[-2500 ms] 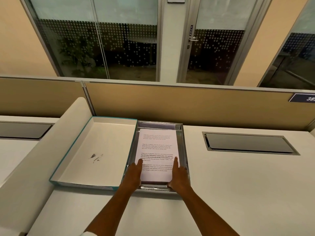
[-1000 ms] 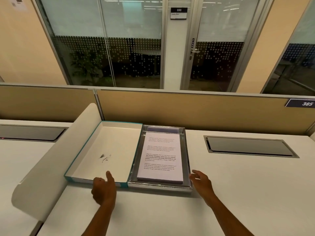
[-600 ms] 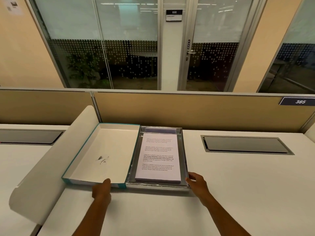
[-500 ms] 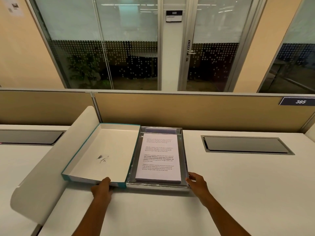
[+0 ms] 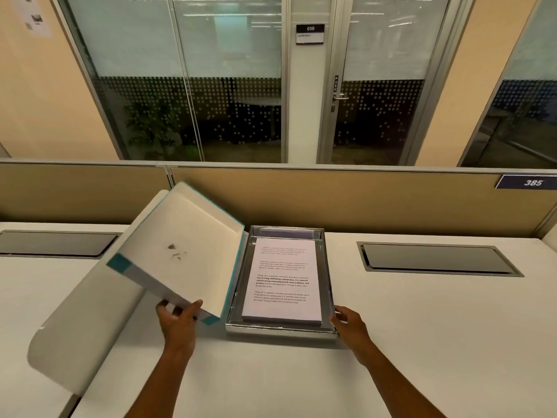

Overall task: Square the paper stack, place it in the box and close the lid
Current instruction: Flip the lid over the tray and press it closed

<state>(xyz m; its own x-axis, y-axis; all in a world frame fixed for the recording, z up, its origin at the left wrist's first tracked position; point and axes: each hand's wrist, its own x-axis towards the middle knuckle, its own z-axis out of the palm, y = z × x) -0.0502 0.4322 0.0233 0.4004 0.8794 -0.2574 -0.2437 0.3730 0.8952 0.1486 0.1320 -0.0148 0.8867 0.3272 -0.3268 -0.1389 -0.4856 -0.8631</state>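
Observation:
A squared stack of printed white paper (image 5: pixel 281 282) lies flat inside the silvery box (image 5: pixel 329 285) at the middle of the desk. The lid (image 5: pixel 184 254), white inside with a teal outer rim, is hinged on the box's left side and tilted up off the desk. My left hand (image 5: pixel 177 322) grips the lid's near edge, thumb on top and fingers under it. My right hand (image 5: pixel 349 325) rests against the box's near right corner, fingers on its rim.
A curved white divider panel (image 5: pixel 75 327) slopes along the left, just behind the raised lid. Two dark cable hatches (image 5: pixel 437 259) (image 5: pixel 57 242) are set into the desk. A tan partition wall (image 5: pixel 361 200) runs behind the box.
My left hand took hold of the lid's near edge and lifted it; the lid has swung up from flat toward the box. My right hand stayed at the box's right corner.

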